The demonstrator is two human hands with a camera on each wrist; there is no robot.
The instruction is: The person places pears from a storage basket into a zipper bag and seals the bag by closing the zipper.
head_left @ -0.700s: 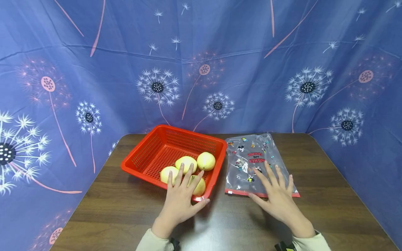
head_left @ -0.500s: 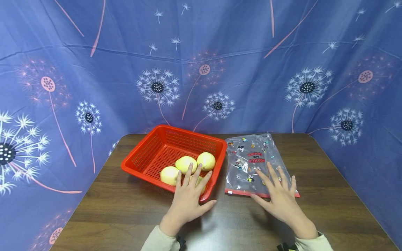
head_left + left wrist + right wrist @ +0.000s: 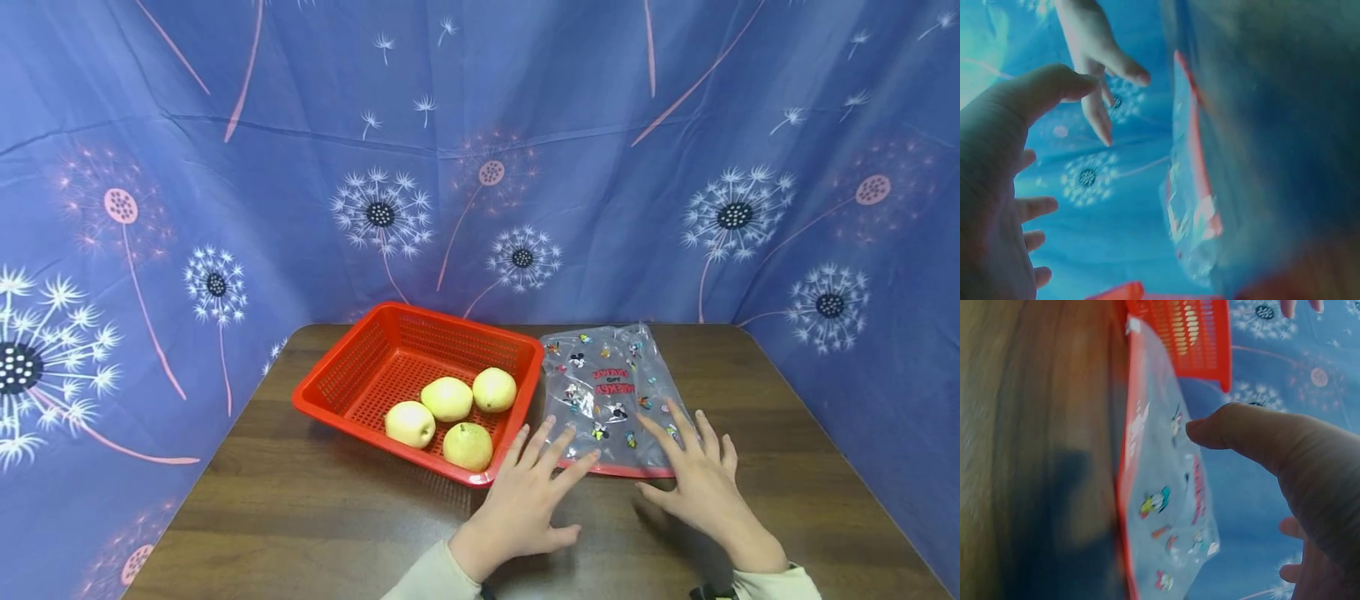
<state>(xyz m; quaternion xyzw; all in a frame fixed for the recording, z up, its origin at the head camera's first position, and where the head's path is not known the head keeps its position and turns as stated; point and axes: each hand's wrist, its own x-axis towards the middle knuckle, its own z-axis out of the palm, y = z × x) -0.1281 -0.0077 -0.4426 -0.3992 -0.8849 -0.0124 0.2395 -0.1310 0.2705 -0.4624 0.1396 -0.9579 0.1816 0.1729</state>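
My left hand (image 3: 521, 504), fingers spread, hovers over the table near the basket's front right corner, its fingertips overlapping the bag's lower left edge in the head view. My right hand (image 3: 705, 483) is also spread, at the lower right of a clear zip bag (image 3: 600, 375) printed with cartoon figures. The bag lies flat, its red zip edge (image 3: 1127, 462) toward me. Neither hand holds anything. Left of the bag stands a red plastic basket (image 3: 352, 354) with several pale yellow pears (image 3: 447, 399) grouped at its right end.
The brown wooden table (image 3: 300, 517) carries the basket and the bag side by side toward its back edge. Behind and at both sides hangs a blue cloth (image 3: 615, 192) with dandelion prints.
My left hand has moved right, from over the basket's front edge toward the bag, uncovering the front pear. My right hand has shifted right and slightly nearer. The head view has tilted slightly.
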